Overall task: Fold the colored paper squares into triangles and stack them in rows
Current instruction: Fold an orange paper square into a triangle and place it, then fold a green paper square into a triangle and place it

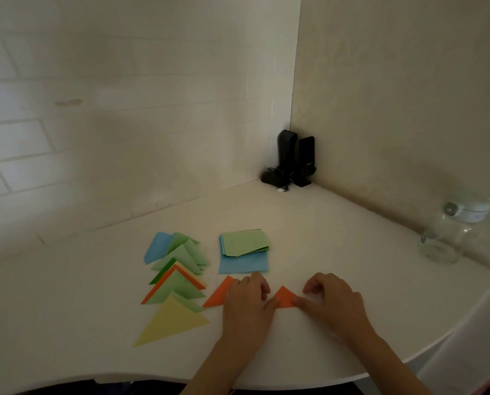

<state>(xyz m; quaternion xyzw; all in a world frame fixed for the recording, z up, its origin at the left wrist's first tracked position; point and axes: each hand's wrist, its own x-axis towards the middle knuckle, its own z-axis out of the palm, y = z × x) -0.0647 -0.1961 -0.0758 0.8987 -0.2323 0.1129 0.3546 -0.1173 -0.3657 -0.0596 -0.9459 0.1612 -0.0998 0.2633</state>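
Note:
An orange paper point(219, 295), folded into a triangle, lies flat on the white table point(309, 240) under both my hands. My left hand point(245, 303) presses on its middle with the fingers curled a little. My right hand point(330, 297) pins the paper's right corner with its thumb; the other fingers are curled above. To the left runs a row of folded triangles point(178, 277) in blue, green, orange and yellow, overlapping, with a large yellow triangle point(169, 322) nearest me. Behind my hands sits a pile of unfolded squares point(243, 242), green on top, blue point(243, 265) beneath.
Two black speakers point(293, 158) with a small cable stand in the far corner where the walls meet. A glass jar point(448, 238) with a white clip lid stands at the right by the wall. The table's curved front edge runs just below my wrists.

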